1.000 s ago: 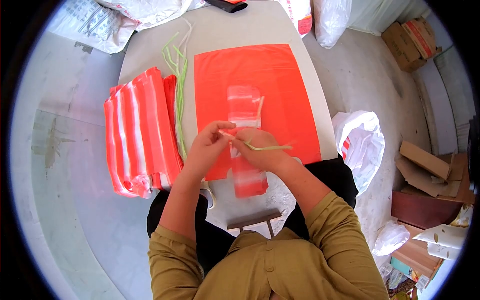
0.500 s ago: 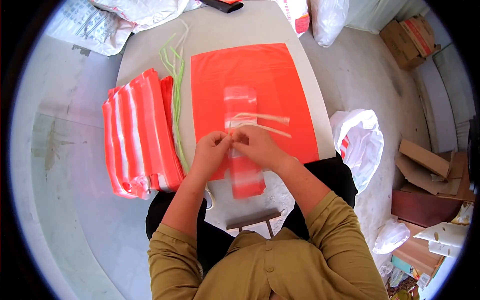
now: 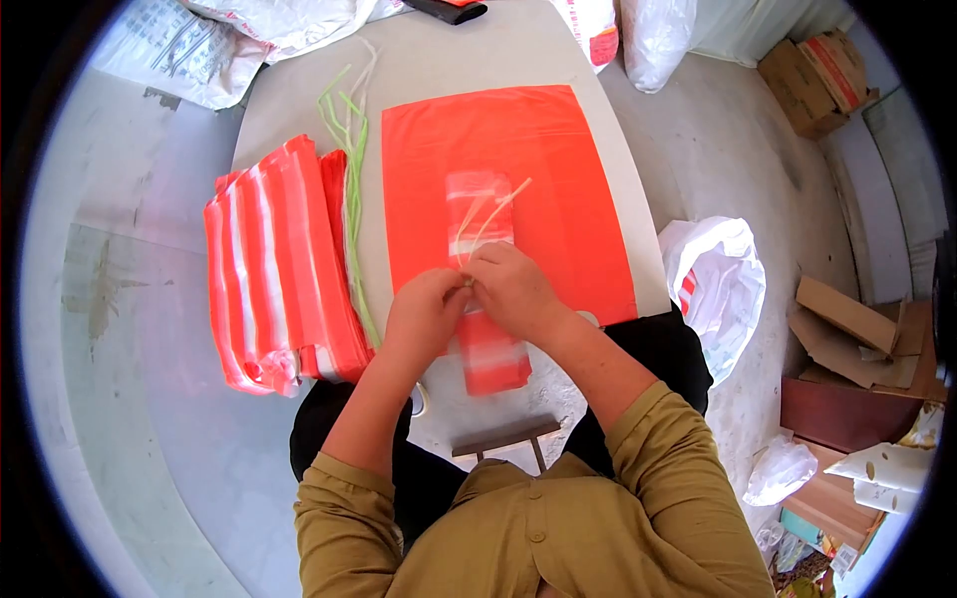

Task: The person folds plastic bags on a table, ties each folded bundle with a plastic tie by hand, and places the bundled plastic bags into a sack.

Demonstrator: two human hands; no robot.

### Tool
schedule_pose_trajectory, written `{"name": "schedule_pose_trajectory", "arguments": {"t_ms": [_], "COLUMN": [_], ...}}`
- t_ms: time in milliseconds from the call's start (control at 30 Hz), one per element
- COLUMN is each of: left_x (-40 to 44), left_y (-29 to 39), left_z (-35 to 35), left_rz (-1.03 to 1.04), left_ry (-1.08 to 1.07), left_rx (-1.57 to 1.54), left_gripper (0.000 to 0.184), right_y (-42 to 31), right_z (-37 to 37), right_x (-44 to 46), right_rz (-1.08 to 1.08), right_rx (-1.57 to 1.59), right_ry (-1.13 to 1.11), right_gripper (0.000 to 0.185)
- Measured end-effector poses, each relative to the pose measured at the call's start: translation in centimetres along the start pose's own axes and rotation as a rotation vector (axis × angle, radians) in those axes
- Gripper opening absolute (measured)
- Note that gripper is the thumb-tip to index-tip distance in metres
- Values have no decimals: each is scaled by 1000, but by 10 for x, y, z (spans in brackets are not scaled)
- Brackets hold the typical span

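Observation:
A folded red-and-white striped bundle (image 3: 493, 354) lies lengthwise over a flat red sheet (image 3: 538, 149), its near end past the table edge. My left hand (image 3: 427, 307) and my right hand (image 3: 510, 289) meet over the bundle's middle, fingertips pinched together on a thin pale string (image 3: 490, 214). Two loose ends of the string point away from me, up and to the right. The fingers hide the spot where the string crosses the bundle. Left of the sheet are a stack of striped red-and-white bags (image 3: 274, 264) and long green strings (image 3: 352, 189).
A white bag (image 3: 733, 289) stands open on the floor to the right, near cardboard boxes (image 3: 847, 329). White sacks (image 3: 179, 50) and a dark roll (image 3: 449, 10) are at the far side. A stool (image 3: 505, 437) shows below the table (image 3: 439, 60).
The string's ends have swung from pointing right to pointing away from me. My hands stay close together over the bundle, with the fingers slightly shifted.

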State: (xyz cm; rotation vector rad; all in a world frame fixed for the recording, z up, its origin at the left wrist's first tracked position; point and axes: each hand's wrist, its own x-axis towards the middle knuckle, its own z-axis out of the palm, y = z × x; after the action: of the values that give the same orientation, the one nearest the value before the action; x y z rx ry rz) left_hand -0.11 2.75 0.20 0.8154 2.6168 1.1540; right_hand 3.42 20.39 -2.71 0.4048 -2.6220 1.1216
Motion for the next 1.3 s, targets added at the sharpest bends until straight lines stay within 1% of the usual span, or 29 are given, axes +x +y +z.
{"name": "schedule_pose_trajectory", "arguments": {"t_ms": [100,200,300,400,500,700,900,1000,1100,1200,1300], "left_x": [-2,0,0,0,1,2,3,3,4,4,5], "left_y": [-1,-8,-16,-21,-23,-33,-33,-34,-32,-30,-32], "left_z": [1,3,9,11,15,21,20,21,21,20,19], "left_rz": [-207,-300,-313,-308,-332,-347,-381,-385,-366,-394,-432], "left_ry": [-15,-33,-16,-54,-13,-38,-41,-33,-48,-58,-70], "left_rx": [-187,-320,-473,-482,-527,-540,-606,-614,-590,-648,-705], "left_gripper": [13,11,10,10,11,13,13,13,11,12,15], "right_y": [0,-1,-1,-6,-8,-6,-6,-13,-7,-7,-7], "right_z": [-1,-1,-2,-6,-8,-7,-6,-10,-6,-7,-8], "right_x": [1,1,1,2,3,3,4,5,4,5,6], "right_rz": [30,71,139,215,318,408,373,447,460,475,398], "right_rx": [37,60,76,118,207,357,373,481,529,657,534], "right_ry": [-5,-8,-25,-25,-57,-79,-63,-75,-95,-122,-151], "right_gripper": [8,8,11,15,17,20,22,23,24,15,14]}}
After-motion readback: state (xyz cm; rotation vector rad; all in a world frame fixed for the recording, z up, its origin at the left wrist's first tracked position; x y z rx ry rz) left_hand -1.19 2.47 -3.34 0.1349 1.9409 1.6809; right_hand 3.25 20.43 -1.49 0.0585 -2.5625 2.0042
